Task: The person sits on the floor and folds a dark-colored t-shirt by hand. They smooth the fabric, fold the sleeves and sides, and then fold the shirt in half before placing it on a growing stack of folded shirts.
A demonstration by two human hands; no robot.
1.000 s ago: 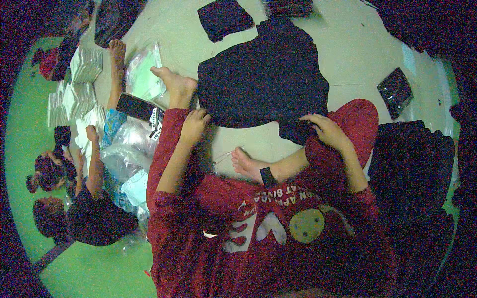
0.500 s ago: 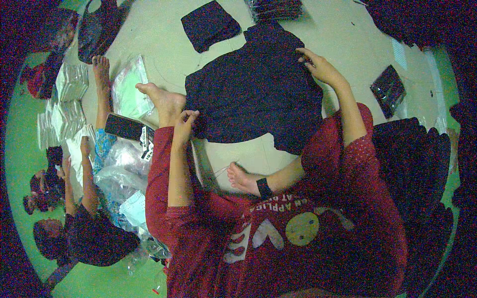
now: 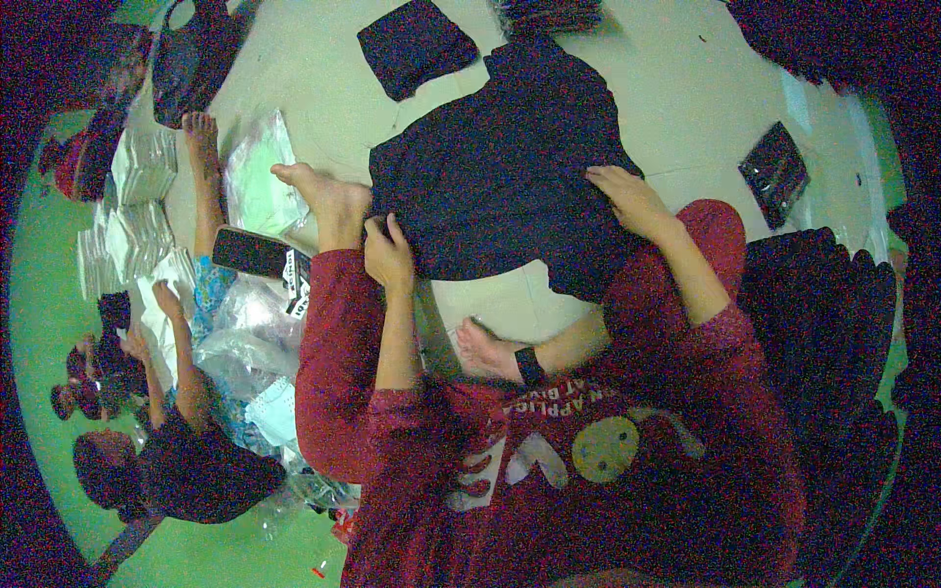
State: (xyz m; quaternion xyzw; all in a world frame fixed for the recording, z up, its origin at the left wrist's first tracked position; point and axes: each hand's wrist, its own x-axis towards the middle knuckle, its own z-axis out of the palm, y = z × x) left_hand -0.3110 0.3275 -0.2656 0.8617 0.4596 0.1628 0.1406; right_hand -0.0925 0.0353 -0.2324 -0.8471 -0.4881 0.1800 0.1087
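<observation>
A dark navy or black garment (image 3: 500, 176) lies spread on the pale tiled floor in front of my crossed legs; its exact kind is hard to make out. At its lower left edge, my left hand (image 3: 392, 255) is closed with thumb and fingers pinching the cloth. My right hand (image 3: 632, 203) rests on the garment's right side, palm down and fingers stretched out. Beyond it, to the upper left, lies a folded dark garment (image 3: 417, 49).
At the far edge is a stack of packed dark garments (image 3: 549, 15). A bagged dark item (image 3: 774, 174) lies right, above a row of dark garments (image 3: 818, 294). Leftward are a dark box (image 3: 250, 252), clear plastic bags (image 3: 250, 323), white stacks (image 3: 142, 167) and another person (image 3: 196, 461).
My right hand has slid down the garment's right side toward me and flattened. My left hand has shifted slightly right at the lower left edge. The other person's hands have moved a little.
</observation>
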